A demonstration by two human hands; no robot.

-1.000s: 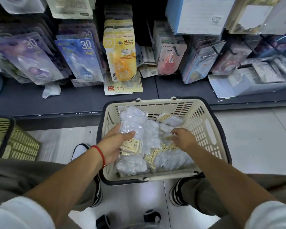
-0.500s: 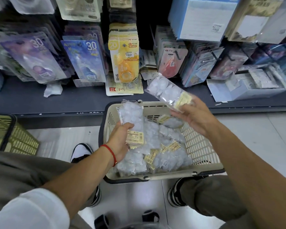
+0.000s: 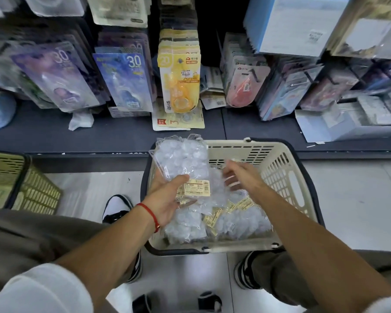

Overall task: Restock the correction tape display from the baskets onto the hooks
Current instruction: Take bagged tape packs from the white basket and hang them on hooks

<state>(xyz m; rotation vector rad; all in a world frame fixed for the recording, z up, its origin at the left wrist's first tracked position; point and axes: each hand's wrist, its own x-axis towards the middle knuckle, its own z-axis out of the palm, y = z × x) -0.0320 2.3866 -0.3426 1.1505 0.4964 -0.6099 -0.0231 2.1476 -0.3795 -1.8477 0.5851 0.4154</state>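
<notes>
My left hand [image 3: 167,197] grips a stack of clear packs of white correction tape [image 3: 183,163] with yellow labels, held over the left side of the cream basket [image 3: 289,177]. Blurred by motion, my right hand [image 3: 242,177] hovers above the basket's middle with its fingers spread and nothing in it. More clear packs [image 3: 239,220] lie heaped in the basket. On the hooks above hang yellow correction tape cards [image 3: 178,80], blue cards [image 3: 124,80], purple cards [image 3: 54,75] and pink ones [image 3: 246,86].
A green basket [image 3: 20,184] stands on the floor at the left. The dark shelf [image 3: 43,136] runs below the hooks, with loose cards and white boxes [image 3: 348,118] at the right. My shoes flank the cream basket.
My right hand lifted one pack out of the basket, brought it to the stack in my left hand and now comes away empty. The stack in the left hand has risen.
</notes>
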